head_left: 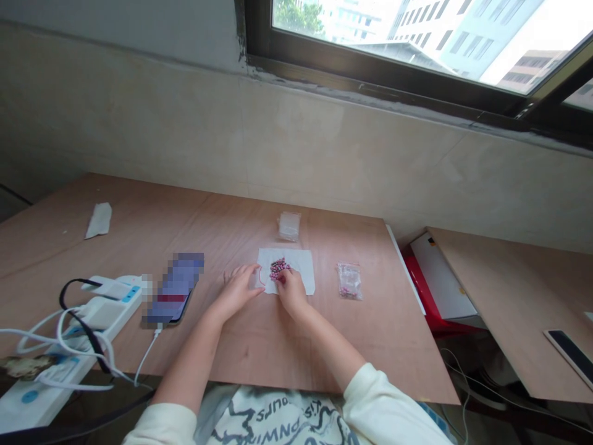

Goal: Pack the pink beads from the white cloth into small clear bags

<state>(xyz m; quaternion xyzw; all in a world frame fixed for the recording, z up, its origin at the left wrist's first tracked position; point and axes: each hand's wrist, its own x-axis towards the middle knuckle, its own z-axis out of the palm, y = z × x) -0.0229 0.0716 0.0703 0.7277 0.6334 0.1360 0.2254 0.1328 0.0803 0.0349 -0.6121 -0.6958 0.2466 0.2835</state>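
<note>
I locate the bead pile [278, 269] at the center of the frame, slightly below mid-height, on a white sheet [303, 266]. The beads appear pink and dark. The right hand [291, 292] is at the lower right edge of the pile, its fingertips touching the beads; the fingers are bent together, and I cannot tell whether a bead is gripped. The left hand [238, 285] is at the left edge of the sheet, just beside the pile and apart from it. Its thumb and index finger stand apart, with the hand released. A thin red cord [260, 275] curves near these fingertips; I cannot confirm contact with it.

Visibility limits: the right hand's fingers cover the lower right part of the pile. Single beads are too small to count. The screen of the phone [178, 287], left of center, is pixelated. The power strip [115, 303] is cut off at the lower left corner, and cables [60, 330] cover part of it. Both sleeves [162, 425] are cut off at the bottom of the frame. A second phone [572, 355] is cut off at the right edge.

Containers: a clear plastic bag [349, 280] lies right of the sheet and holds a few small pink pieces near its lower edge. A clear packet [290, 226] lies above the sheet; its contents are hard to make out. All these bead materials rest on the wooden table [259, 352].
</note>
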